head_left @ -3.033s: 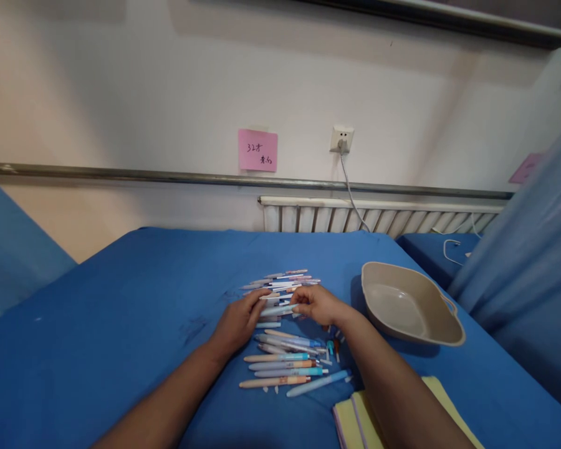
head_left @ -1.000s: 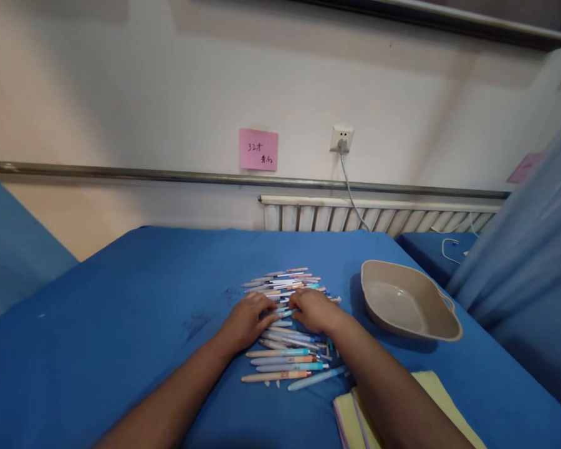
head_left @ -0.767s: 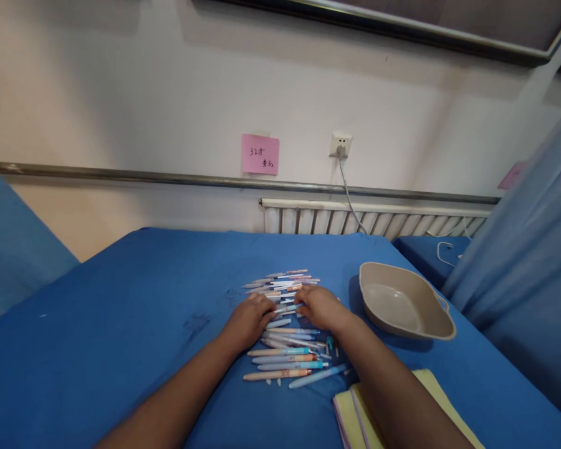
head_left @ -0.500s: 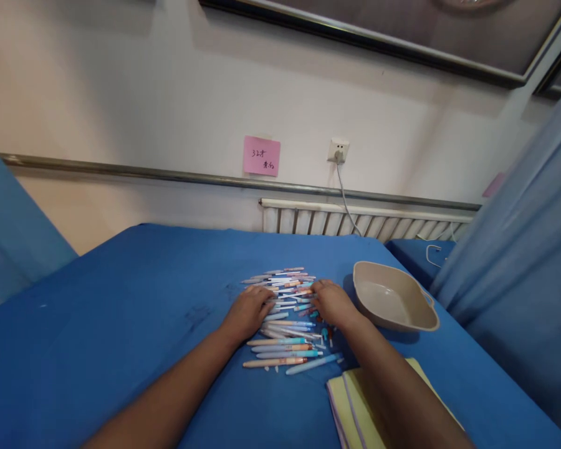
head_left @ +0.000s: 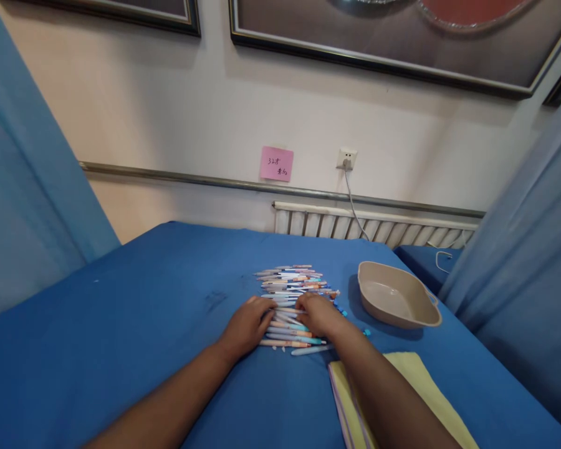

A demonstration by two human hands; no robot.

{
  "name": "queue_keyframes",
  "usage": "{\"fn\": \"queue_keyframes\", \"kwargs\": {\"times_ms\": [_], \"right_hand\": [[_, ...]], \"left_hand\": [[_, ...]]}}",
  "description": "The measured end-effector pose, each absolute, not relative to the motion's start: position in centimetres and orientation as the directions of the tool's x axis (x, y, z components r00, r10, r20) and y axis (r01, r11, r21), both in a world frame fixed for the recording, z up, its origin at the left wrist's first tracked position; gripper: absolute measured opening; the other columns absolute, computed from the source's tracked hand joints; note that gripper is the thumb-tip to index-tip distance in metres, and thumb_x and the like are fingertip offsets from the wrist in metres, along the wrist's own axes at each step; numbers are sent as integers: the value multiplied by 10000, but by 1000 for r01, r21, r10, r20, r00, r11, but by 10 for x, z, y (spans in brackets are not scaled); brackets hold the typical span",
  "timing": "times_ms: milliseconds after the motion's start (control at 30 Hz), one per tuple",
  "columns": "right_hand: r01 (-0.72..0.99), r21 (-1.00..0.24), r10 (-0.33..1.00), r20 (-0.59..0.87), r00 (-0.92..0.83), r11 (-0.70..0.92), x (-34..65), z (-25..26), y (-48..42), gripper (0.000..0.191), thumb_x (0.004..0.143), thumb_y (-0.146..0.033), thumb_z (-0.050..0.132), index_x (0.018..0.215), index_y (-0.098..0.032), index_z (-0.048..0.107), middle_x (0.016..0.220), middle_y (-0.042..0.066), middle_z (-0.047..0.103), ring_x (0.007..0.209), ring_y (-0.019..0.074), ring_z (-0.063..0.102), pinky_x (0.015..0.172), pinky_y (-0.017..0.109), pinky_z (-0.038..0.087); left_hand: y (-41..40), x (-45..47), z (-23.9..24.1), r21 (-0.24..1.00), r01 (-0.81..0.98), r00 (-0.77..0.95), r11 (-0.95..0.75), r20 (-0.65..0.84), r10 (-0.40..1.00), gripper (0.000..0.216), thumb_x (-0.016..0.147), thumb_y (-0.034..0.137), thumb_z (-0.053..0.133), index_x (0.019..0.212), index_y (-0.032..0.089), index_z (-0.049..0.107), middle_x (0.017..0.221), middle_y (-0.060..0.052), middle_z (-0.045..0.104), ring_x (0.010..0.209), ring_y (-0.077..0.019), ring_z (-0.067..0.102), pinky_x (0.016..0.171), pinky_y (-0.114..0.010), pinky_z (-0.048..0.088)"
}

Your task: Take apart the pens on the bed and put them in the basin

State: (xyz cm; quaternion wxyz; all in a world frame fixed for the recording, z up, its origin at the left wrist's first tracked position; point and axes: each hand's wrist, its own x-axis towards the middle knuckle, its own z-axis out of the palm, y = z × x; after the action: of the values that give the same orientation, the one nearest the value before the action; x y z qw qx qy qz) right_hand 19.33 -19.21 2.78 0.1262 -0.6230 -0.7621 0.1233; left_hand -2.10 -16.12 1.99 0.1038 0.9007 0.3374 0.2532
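Observation:
A dense row of pastel pens [head_left: 292,277] lies side by side across the blue-covered table, most of them pointing left and right. At their left ends is my left hand [head_left: 247,324], its thumb apart from its fingers, the fingertips touching the pens. My right hand [head_left: 318,313] lies over the right part of the row with its fingers curled down onto pens; the fingertips are partly hidden. Nearest me are an orange pen [head_left: 285,343] and a pale blue pen [head_left: 308,351], partly behind my right wrist. Small blue pieces [head_left: 341,310] lie right of the row.
A beige plastic basin [head_left: 397,296] stands to the right on the blue cloth [head_left: 177,280]. Under my right forearm lies a folded yellow cloth [head_left: 416,380]. Blue curtains [head_left: 523,249] hang at both sides. A radiator [head_left: 318,223] and a plugged-in socket [head_left: 346,158] are at the wall behind.
My right hand has moved nearer me and inward over the pens. My left hand stays by their left ends. The pens lie closer together, and the view has shifted.

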Motion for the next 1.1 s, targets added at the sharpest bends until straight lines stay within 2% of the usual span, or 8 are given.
{"fn": "queue_keyframes", "kwargs": {"times_ms": [267, 400, 500, 633, 767, 867, 967, 1100], "right_hand": [[810, -521, 963, 174, -208, 269, 205, 6, -188, 108, 788, -249, 590, 876, -199, 627, 891, 28, 653, 838, 158, 570, 720, 240, 369], [691, -678, 963, 248, -104, 249, 210, -7, -179, 160, 834, -302, 531, 869, -194, 644, 821, 15, 670, 760, 155, 584, 680, 240, 392], [621, -742, 961, 268, -68, 251, 210, -10, -176, 200, 841, -328, 511, 845, -188, 654, 735, 3, 653, 679, 150, 569, 618, 234, 388], [616, -719, 944, 292, -155, 323, 204, -8, -180, 225, 866, -318, 472, 804, -189, 646, 692, -9, 624, 655, 134, 547, 608, 224, 372], [647, -652, 918, 300, -258, 395, 195, -3, -187, 290, 899, -305, 422, 709, -189, 607, 642, -17, 582, 619, 120, 516, 593, 217, 345], [669, -631, 918, 311, -244, 392, 192, -2, -190, 286, 906, -300, 416, 709, -191, 592, 640, -16, 576, 622, 120, 516, 587, 215, 333], [696, -609, 919, 332, -211, 380, 191, -2, -190, 258, 903, -288, 421, 744, -195, 601, 662, -11, 591, 637, 125, 524, 592, 217, 331], [733, -560, 909, 366, -200, 387, 191, -2, -190, 215, 891, -270, 444, 778, -202, 613, 708, -3, 614, 662, 131, 530, 613, 225, 330]], "left_hand": [[-156, -19, 23, 391, 537, 652, -748, 371, 661, 190, 866, 225, 461, 966, 208, 621, 924, -48, 661, 900, -203, 560, 804, -319, 437], [-152, -23, 20, 444, 521, 600, -730, 417, 682, 224, 870, 241, 456, 1024, 205, 615, 993, -56, 662, 938, -203, 564, 844, -331, 437], [-148, -25, 17, 479, 503, 560, -719, 453, 693, 267, 866, 241, 471, 1107, 210, 582, 1103, -62, 630, 1038, -205, 540, 921, -343, 413], [-147, -23, 16, 497, 459, 577, -736, 464, 672, 309, 838, 238, 526, 1146, 219, 552, 1165, -63, 597, 1094, -206, 512, 965, -351, 390], [-151, -18, 21, 499, 416, 660, -760, 410, 630, 181, 865, 250, 485, 993, 203, 605, 980, -49, 630, 947, -177, 555, 858, -293, 434], [-153, -16, 24, 509, 442, 658, -738, 375, 653, 212, 895, 284, 425, 927, 198, 616, 899, -40, 625, 872, -168, 559, 786, -268, 437], [-152, -15, 24, 550, 473, 623, -688, 343, 702, 241, 901, 317, 407, 971, 205, 610, 894, -31, 640, 836, -164, 571, 751, -256, 432], [-152, -13, 22, 602, 503, 594, -620, 280, 754, 278, 907, 353, 377, 985, 209, 602, 774, -6, 645, 723, -154, 583, 657, -234, 421]]}}
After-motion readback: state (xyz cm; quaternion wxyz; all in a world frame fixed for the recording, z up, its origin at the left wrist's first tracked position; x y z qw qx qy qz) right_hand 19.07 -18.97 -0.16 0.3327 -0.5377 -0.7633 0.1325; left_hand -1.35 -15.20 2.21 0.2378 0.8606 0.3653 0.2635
